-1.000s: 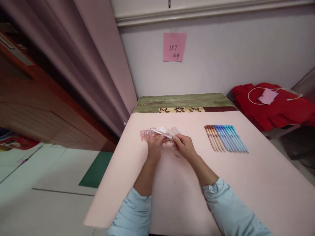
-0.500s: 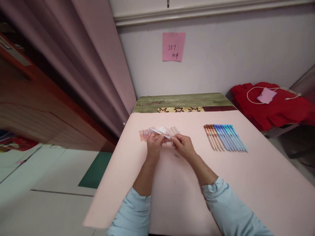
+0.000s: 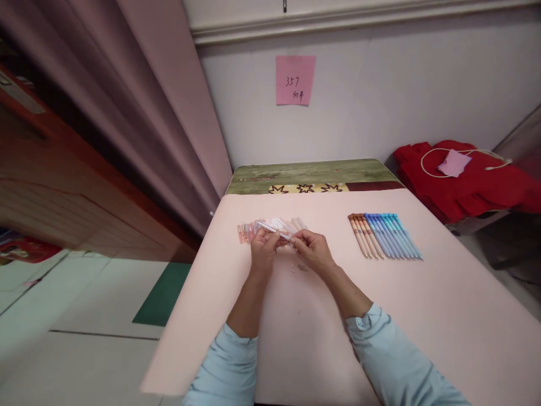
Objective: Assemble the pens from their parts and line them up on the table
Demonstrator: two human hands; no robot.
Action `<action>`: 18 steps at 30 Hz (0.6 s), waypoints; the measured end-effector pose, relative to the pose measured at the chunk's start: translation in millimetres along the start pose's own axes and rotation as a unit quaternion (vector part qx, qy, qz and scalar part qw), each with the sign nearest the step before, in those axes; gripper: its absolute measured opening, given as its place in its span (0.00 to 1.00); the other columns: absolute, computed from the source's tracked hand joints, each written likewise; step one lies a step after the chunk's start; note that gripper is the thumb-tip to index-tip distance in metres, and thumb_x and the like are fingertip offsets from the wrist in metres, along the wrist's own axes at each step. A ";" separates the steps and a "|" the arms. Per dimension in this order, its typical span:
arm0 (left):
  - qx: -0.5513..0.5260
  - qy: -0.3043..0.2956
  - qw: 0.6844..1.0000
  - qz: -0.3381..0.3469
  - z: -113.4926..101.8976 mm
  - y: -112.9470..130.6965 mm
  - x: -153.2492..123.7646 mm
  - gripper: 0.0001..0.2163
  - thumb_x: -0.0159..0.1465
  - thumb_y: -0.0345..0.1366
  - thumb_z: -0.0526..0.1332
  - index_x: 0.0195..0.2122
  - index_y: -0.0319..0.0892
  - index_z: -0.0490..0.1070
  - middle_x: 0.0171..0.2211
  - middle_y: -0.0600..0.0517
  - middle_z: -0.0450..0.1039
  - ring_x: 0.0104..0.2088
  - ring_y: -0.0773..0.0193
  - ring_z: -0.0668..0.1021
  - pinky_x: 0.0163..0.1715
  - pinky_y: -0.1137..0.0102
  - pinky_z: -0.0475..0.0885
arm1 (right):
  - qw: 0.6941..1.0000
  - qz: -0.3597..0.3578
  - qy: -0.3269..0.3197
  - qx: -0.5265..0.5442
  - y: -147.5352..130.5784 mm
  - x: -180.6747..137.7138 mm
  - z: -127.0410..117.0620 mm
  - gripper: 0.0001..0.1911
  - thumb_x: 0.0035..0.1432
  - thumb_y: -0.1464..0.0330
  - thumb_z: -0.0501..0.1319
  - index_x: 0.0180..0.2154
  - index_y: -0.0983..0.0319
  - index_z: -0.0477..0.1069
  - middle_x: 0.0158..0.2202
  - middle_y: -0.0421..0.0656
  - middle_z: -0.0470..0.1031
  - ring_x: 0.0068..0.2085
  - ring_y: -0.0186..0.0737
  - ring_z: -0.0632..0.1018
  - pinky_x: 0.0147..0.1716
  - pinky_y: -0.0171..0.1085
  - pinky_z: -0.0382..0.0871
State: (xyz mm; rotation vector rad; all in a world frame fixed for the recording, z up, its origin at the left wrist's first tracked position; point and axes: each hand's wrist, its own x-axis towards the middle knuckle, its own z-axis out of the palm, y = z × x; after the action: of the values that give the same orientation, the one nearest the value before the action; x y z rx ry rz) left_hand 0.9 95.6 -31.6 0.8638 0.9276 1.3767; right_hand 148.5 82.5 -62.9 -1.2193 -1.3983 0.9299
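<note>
Between my hands is a slim, pale pen barrel (image 3: 267, 227), held at a slant above the table. My left hand (image 3: 262, 251) is closed round its middle with thumb and fingers. The fingertips of my right hand (image 3: 313, 248) pinch its lower right end; what exactly lies under them is hidden. Just behind my hands lies a spread of clear and pinkish pen parts (image 3: 245, 232), partly covered by the fingers. Some tiny pieces (image 3: 301, 268) rest on the table below my right hand.
To the right, a neat row of pens (image 3: 384, 237) in brown, blue and turquoise lies on the pale pink table cover (image 3: 304, 349). A green patterned strip (image 3: 313, 172) shows at the back. Red cloth with a white cable (image 3: 469, 183) sits beyond the right edge.
The view has shifted slightly. Both hands stay at the same spot on the pen barrel, with only a small shift of the right fingers along its end.
</note>
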 end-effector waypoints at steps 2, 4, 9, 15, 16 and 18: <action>-0.001 0.009 1.000 0.000 -0.4 -0.8 0.7 0.13 0.52 0.38 0.70 0.32 0.39 0.68 0.26 0.51 0.77 0.27 0.63 0.80 0.34 0.67 0.76 | 1.000 -0.003 -0.004 -0.003 -0.9 0.1 -0.3 0.16 0.57 0.54 0.63 0.32 0.60 0.75 0.21 0.37 0.70 0.22 0.33 0.66 0.22 0.32 0.60; -0.002 0.018 1.000 0.001 -0.8 -1.7 1.5 0.14 0.52 0.38 0.70 0.32 0.39 0.67 0.26 0.52 0.77 0.26 0.64 0.80 0.32 0.68 0.76 | 1.000 -0.010 -0.004 0.000 -2.9 0.3 -0.4 0.15 0.56 0.55 0.65 0.34 0.60 0.75 0.22 0.37 0.70 0.23 0.32 0.67 0.23 0.31 0.61; 0.006 0.017 1.000 0.004 -1.4 -2.3 1.8 0.14 0.51 0.39 0.70 0.31 0.39 0.67 0.25 0.52 0.77 0.26 0.65 0.79 0.32 0.69 0.75 | 1.000 -0.014 -0.003 0.011 -3.2 0.3 0.0 0.16 0.53 0.55 0.66 0.34 0.61 0.74 0.23 0.36 0.71 0.23 0.32 0.68 0.24 0.31 0.62; 0.019 0.017 1.000 0.008 -1.2 -2.1 1.3 0.13 0.53 0.39 0.69 0.31 0.39 0.66 0.26 0.51 0.77 0.25 0.66 0.78 0.32 0.70 0.74 | 1.000 -0.011 -0.005 -0.002 0.5 0.0 1.0 0.16 0.56 0.54 0.64 0.34 0.61 0.74 0.23 0.37 0.72 0.23 0.32 0.69 0.23 0.31 0.63; 0.017 0.020 1.000 0.008 -1.6 -2.7 1.7 0.13 0.53 0.39 0.69 0.31 0.39 0.66 0.26 0.51 0.77 0.25 0.66 0.78 0.32 0.70 0.74 | 1.000 -0.014 -0.006 -0.002 0.3 0.2 1.1 0.16 0.55 0.54 0.65 0.35 0.61 0.74 0.24 0.37 0.72 0.24 0.33 0.69 0.24 0.31 0.64; 0.018 0.026 0.999 0.012 -2.8 -4.3 2.8 0.14 0.52 0.39 0.69 0.31 0.39 0.66 0.25 0.51 0.77 0.25 0.66 0.78 0.32 0.70 0.74 | 1.000 -0.024 -0.002 -0.010 -0.4 0.5 1.0 0.18 0.54 0.54 0.66 0.38 0.60 0.75 0.25 0.37 0.72 0.25 0.33 0.70 0.26 0.31 0.65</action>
State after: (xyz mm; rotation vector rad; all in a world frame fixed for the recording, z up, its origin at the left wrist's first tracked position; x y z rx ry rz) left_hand 0.0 98.2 -36.7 0.8721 0.9881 1.4116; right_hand 147.5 83.0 -62.6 -1.1952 -1.4370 0.8871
